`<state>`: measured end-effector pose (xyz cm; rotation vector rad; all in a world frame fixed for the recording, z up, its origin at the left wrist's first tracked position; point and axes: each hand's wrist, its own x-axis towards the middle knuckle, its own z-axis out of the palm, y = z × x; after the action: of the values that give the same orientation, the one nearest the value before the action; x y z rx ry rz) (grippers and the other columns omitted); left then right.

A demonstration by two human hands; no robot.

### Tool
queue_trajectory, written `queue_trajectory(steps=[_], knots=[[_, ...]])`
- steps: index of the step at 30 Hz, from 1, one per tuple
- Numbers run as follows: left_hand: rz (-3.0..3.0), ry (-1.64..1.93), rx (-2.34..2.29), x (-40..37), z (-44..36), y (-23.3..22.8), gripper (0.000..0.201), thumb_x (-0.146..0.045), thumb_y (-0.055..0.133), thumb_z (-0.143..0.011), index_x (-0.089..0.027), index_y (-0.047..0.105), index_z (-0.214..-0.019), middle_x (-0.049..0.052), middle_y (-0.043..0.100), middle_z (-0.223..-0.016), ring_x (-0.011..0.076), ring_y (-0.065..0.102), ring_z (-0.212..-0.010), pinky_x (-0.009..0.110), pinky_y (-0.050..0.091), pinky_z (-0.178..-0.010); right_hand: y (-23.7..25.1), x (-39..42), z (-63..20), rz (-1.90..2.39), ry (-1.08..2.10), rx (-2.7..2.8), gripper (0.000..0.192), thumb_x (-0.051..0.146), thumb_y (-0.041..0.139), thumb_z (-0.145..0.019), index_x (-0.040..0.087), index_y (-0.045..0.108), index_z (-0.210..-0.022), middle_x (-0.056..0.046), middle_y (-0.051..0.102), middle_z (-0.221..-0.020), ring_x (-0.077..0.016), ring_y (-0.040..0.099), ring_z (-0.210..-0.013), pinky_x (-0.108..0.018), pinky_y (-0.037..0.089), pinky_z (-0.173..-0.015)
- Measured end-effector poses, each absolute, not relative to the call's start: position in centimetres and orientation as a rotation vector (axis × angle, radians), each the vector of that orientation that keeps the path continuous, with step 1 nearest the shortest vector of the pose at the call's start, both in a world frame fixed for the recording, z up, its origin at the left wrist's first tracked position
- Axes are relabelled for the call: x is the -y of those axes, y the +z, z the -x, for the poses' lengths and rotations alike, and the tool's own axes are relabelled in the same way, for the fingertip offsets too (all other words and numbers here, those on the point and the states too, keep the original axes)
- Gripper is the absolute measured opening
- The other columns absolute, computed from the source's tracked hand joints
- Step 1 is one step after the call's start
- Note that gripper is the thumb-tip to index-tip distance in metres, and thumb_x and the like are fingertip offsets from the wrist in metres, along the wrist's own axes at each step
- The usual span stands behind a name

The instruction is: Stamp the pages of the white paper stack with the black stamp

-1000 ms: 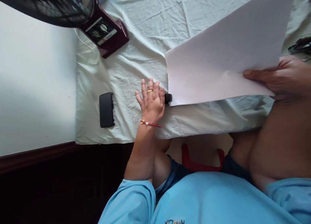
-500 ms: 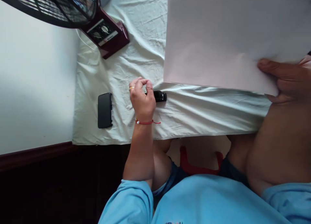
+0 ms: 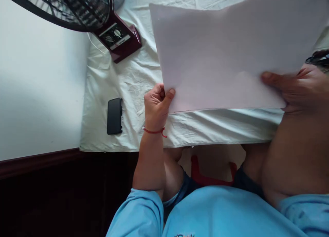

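Observation:
A large white sheet of paper (image 3: 218,55) is held up over the cloth-covered table, so it hides much of what lies under it. My left hand (image 3: 157,105), with a red string bracelet at the wrist, grips the sheet's near left corner, thumb on top and fingers curled beneath. At the near right corner my right hand (image 3: 300,87) pinches the sheet in the same way, slightly blurred. I cannot tell whether it is one sheet or several together.
A dark red fan (image 3: 125,41) stands at the back left beside the white wall (image 3: 43,82). A black phone (image 3: 114,116) lies on the pale tablecloth (image 3: 133,127) left of my left hand. Dark cord-like items (image 3: 320,58) show at the right edge. A red stool (image 3: 210,178) is below.
My left hand has taken hold of the paper's near left corner. The sheet has come left and nearer to me, and now covers the black stapler-like object by that hand.

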<state>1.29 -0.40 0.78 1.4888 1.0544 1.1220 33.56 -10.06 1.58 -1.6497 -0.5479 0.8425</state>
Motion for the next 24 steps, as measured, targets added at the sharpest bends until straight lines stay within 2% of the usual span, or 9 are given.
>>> queue_trajectory(steps=[3, 6, 12, 14, 19, 21, 24], knots=[[-1.469, 1.154, -1.129, 0.4, -1.4, 0.9, 0.050, -0.057, 0.092, -0.086, -0.022, 0.060, -0.070, -0.004, 0.047, -0.066, 0.0094, 0.036, -0.058, 0.023, 0.031, -0.051, 1.3, 9.7, -33.3, 1.677, 0.797, 0.566, 0.037, 0.030, 0.101, -0.067, 0.019, 0.084, -0.098, -0.005, 0.082, -0.111, -0.0166, 0.077, -0.096, -0.037, 0.068, -0.096], [-1.474, 1.170, -1.179, 0.4, -1.4, 1.0, 0.060, -0.061, 0.087, -0.090, -0.021, 0.051, -0.064, -0.004, 0.039, -0.065, 0.0096, 0.032, -0.059, 0.025, 0.029, -0.051, 1.1, 9.4, -33.1, 1.682, 0.770, 0.539, 0.036, 0.028, 0.100, -0.068, 0.018, 0.084, -0.099, -0.006, 0.082, -0.111, -0.0181, 0.077, -0.097, -0.038, 0.068, -0.096], [-1.474, 1.189, -1.089, 0.0, -1.2, 0.3, 0.038, -0.050, 0.091, -0.090, -0.022, 0.068, -0.079, -0.002, 0.056, -0.075, 0.0101, 0.045, -0.066, 0.022, 0.038, -0.057, 1.2, 8.9, -33.0, 1.644, 0.695, 0.459, 0.039, 0.024, 0.100, -0.068, 0.017, 0.082, -0.102, -0.008, 0.081, -0.121, -0.0230, 0.079, -0.108, -0.045, 0.066, -0.104], [-1.489, 1.199, -1.146, -0.1, -1.2, 0.3, 0.041, -0.049, 0.091, -0.090, -0.021, 0.065, -0.074, -0.002, 0.055, -0.072, 0.0097, 0.042, -0.063, 0.022, 0.036, -0.055, 1.2, 8.8, -32.9, 1.638, 0.698, 0.452, 0.038, 0.025, 0.101, -0.068, 0.017, 0.081, -0.100, -0.009, 0.081, -0.124, -0.0253, 0.078, -0.113, -0.047, 0.066, -0.107], [-1.396, 1.218, -1.109, -0.1, -1.3, 0.4, 0.061, -0.062, 0.090, -0.087, -0.021, 0.051, -0.064, -0.005, 0.036, -0.062, 0.0081, 0.029, -0.055, 0.023, 0.028, -0.047, 1.6, 8.8, -32.8, 1.632, 0.678, 0.451, 0.037, 0.023, 0.100, -0.070, 0.017, 0.082, -0.102, -0.009, 0.080, -0.129, -0.0264, 0.078, -0.118, -0.048, 0.066, -0.107], [-1.350, 1.144, -1.048, 0.0, -1.2, 0.6, 0.057, -0.061, 0.092, -0.086, -0.022, 0.055, -0.068, -0.006, 0.039, -0.061, 0.0075, 0.032, -0.051, 0.022, 0.027, -0.044, 1.8, 8.8, -32.7, 1.669, 0.670, 0.423, 0.036, 0.020, 0.098, -0.071, 0.017, 0.081, -0.103, -0.010, 0.080, -0.129, -0.0272, 0.078, -0.119, -0.048, 0.066, -0.106], [-1.320, 1.075, -1.008, 0.2, -1.2, 0.7, 0.045, -0.050, 0.099, -0.081, -0.022, 0.064, -0.077, -0.006, 0.051, -0.064, 0.0071, 0.042, -0.051, 0.020, 0.036, -0.045, 2.0, 8.8, -32.8, 1.703, 0.670, 0.414, 0.033, 0.019, 0.095, -0.075, 0.017, 0.081, -0.104, -0.010, 0.079, -0.133, -0.0284, 0.078, -0.121, -0.049, 0.067, -0.105]])
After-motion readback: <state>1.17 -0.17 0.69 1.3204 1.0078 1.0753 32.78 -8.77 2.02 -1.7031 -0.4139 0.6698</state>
